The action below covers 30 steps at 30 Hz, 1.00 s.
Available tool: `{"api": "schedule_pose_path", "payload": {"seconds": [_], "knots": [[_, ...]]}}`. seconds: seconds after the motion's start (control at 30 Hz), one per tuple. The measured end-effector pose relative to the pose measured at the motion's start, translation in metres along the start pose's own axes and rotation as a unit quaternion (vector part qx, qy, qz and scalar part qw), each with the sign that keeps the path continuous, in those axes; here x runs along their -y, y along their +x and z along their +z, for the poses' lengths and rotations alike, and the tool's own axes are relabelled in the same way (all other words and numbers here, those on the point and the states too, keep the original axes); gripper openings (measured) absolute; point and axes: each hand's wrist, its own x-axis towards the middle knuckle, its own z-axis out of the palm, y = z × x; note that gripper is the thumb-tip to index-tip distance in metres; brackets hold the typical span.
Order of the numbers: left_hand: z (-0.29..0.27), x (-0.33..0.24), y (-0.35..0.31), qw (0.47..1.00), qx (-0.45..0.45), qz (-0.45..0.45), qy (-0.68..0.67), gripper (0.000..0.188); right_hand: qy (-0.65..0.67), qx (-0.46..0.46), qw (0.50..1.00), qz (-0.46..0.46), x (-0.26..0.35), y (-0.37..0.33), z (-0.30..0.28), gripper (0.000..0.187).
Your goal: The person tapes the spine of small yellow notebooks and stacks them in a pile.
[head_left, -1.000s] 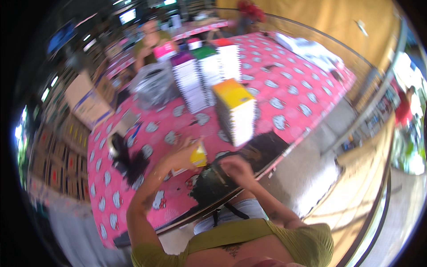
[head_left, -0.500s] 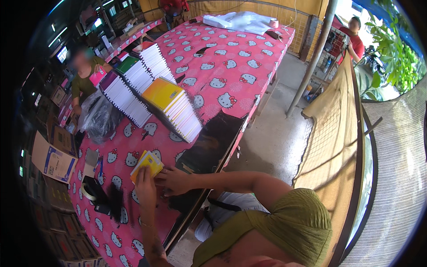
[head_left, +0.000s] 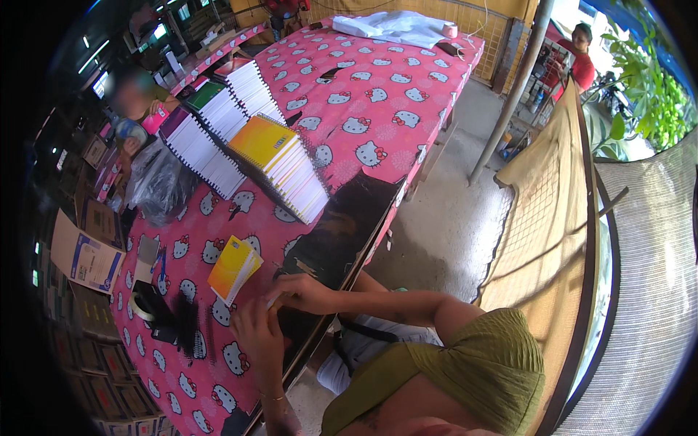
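Fingers of left hand [head_left: 256, 328] and right hand [head_left: 304, 292] bent, brought close together above near edge of bench [head_left: 392, 94]; whether clamped on anything or apart, cannot tell (tips hide one another). Small yellow booklets [head_left: 233, 267], slightly fanned, lying just beyond left fingers. Good handling probably calls for light pinch, steady wrists, booklets squared without bending covers. Farther out: taller stack of yellow-topped spiral notebooks [head_left: 291, 167]; black tape dispenser [head_left: 155, 312] at left.
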Motion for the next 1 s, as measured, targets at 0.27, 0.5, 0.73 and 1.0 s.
{"api": "schedule_pose_path", "payload": {"seconds": [0.27, 0.5, 0.73, 1.0], "knots": [[0.032, -0.017, -0.041, 0.937, -0.118, -0.239, -0.225, 0.047, 0.085, -0.060, 0.990, 0.098, 0.010, 0.000, 0.021, 0.038], [0.020, -0.014, -0.034, 0.874, -0.018, -0.299, -0.382, 0.045, 0.123, -0.003, 0.974, 0.189, -0.003, -0.009, 0.003, 0.032], [0.032, 0.019, -0.054, 0.864, -0.028, -0.274, -0.423, 0.048, 0.129, 0.022, 0.983, 0.125, 0.003, -0.004, -0.003, 0.031], [0.039, 0.147, -0.078, 0.945, 0.028, -0.297, 0.130, 0.030, 0.133, 0.036, 0.981, 0.136, 0.004, -0.003, -0.009, 0.031]]}}
